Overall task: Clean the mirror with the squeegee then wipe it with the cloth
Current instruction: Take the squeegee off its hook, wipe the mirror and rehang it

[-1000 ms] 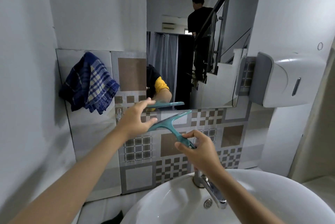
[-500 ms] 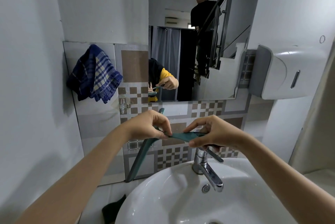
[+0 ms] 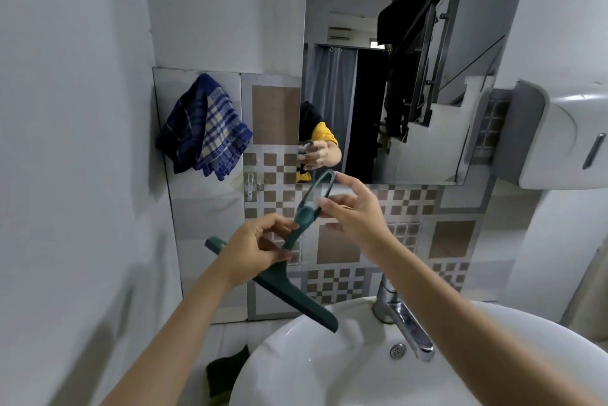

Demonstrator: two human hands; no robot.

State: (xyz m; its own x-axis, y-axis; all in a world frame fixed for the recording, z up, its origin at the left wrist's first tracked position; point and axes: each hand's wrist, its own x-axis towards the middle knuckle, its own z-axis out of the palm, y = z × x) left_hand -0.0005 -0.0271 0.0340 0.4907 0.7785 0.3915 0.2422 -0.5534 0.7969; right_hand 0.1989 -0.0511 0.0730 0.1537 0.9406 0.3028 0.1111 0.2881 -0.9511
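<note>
A dark green squeegee (image 3: 296, 290) hangs in front of the tiled wall, blade down over the basin's left rim, loop handle pointing up. My left hand (image 3: 253, 251) pinches its neck between thumb and fingers. My right hand (image 3: 352, 211) has its fingers spread around the loop handle, fingertips touching it. The mirror (image 3: 411, 27) is on the wall above, its bottom edge just over the handle. A blue checked cloth (image 3: 204, 126) hangs on the tiles at the left.
A white basin (image 3: 345, 372) with a chrome tap (image 3: 404, 323) lies below my arms. A white dispenser (image 3: 566, 135) juts from the right wall. A small hook (image 3: 250, 185) sits on the tiles. The mirror reflects a person on stairs. A dark object (image 3: 227, 372) lies beside the basin.
The squeegee has been turned over: its blade swung down towards the basin and the loop handle now points up. My right hand rose to the handle and its fingers spread.
</note>
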